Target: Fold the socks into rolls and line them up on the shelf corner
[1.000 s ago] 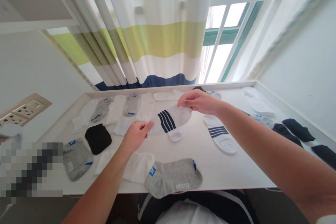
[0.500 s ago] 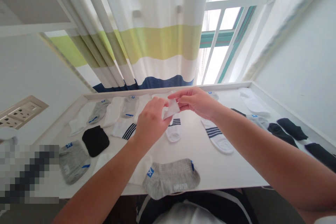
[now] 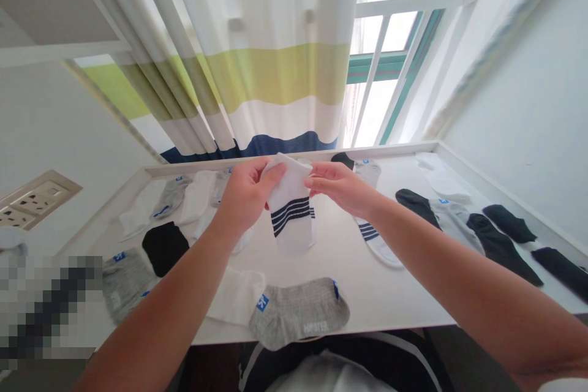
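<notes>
A white sock with black stripes (image 3: 290, 211) hangs toe-down above the white table, stretched between both hands. My left hand (image 3: 250, 190) pinches its upper left edge, thumb in front. At the upper right edge my right hand (image 3: 333, 182) pinches it with thumb and fingers. Behind it, partly hidden, lies another striped white sock. Nearest me on the table is a grey sock (image 3: 301, 312) with a blue label, beside a white sock (image 3: 236, 295). Another striped white sock (image 3: 379, 245) lies under my right forearm.
The white table (image 3: 358, 300) has a raised rim at the back. Black socks (image 3: 505, 251) and a grey sock (image 3: 454, 220) lie to the right. A folded black sock (image 3: 165, 248) and grey socks (image 3: 126, 282) lie left. A curtain (image 3: 275, 73) hangs behind; a wall socket (image 3: 39, 199) is at left.
The white sock now hangs down with its stripes showing; before, only a small white piece showed between the fingers. My left hand has moved slightly left and up.
</notes>
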`<state>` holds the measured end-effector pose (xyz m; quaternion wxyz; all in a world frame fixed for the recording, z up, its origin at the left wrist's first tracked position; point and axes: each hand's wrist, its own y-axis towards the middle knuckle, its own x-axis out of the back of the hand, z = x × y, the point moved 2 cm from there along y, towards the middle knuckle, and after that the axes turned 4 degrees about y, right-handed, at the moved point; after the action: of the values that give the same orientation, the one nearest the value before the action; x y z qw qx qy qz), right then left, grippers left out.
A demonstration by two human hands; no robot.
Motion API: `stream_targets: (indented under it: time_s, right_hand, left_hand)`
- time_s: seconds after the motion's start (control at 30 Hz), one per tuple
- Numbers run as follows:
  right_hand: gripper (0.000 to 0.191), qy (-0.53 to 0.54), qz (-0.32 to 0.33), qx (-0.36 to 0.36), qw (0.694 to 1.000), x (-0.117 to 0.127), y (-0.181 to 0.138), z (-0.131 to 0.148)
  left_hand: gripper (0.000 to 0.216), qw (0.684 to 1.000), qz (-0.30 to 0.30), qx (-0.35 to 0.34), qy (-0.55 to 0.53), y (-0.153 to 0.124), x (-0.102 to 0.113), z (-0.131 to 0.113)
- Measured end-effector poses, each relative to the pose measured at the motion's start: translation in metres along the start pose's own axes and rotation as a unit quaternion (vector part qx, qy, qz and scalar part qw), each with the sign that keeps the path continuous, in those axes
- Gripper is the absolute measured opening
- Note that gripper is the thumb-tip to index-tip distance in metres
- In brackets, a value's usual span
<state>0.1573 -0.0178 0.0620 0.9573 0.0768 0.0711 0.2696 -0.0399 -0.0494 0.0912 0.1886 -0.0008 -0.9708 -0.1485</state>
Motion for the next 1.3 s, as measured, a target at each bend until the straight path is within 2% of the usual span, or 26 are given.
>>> stream_targets:
  time_s: [0.1, 0.27, 0.4, 0.5, 0.63, 0.97, 1.13, 1.3]
  right_hand:
    - [0.036, 0.122, -0.010, -0.055, 0.991, -0.004, -0.002, -0.024]
    - [0.032, 0.202, -0.114, -0.121, 0.965, -0.009, -0.003, -0.056]
    - [0.021, 0.190, -0.189, -0.178, 0.947, -0.006, -0.002, -0.078]
    - [0.020, 0.165, -0.214, -0.200, 0.942, 0.001, 0.001, -0.092]
    - [0.024, 0.121, -0.241, -0.224, 0.937, 0.013, 0.006, -0.109]
    - [0.028, 0.000, -0.226, -0.272, 0.935, 0.036, 0.016, -0.134]
    - [0.032, -0.076, -0.200, -0.285, 0.934, 0.040, 0.021, -0.132]
    - [0.035, -0.198, -0.180, -0.276, 0.923, 0.046, 0.027, -0.126]
  left_hand:
    - [0.042, 0.998, 0.023, 0.049, -0.027, 0.013, -0.006, 0.022]
    - [0.043, 0.988, 0.066, 0.137, 0.008, 0.033, -0.025, 0.062]
    - [0.037, 0.975, 0.110, 0.182, 0.062, 0.044, -0.042, 0.088]
    - [0.031, 0.964, 0.135, 0.198, 0.114, 0.054, -0.053, 0.104]
    - [0.023, 0.956, 0.139, 0.200, 0.165, 0.066, -0.063, 0.120]
    - [0.024, 0.931, 0.151, 0.172, 0.283, 0.086, -0.073, 0.146]
    - [0.025, 0.919, 0.146, 0.140, 0.339, 0.091, -0.074, 0.155]
    - [0.023, 0.911, 0.138, 0.115, 0.372, 0.090, -0.072, 0.157]
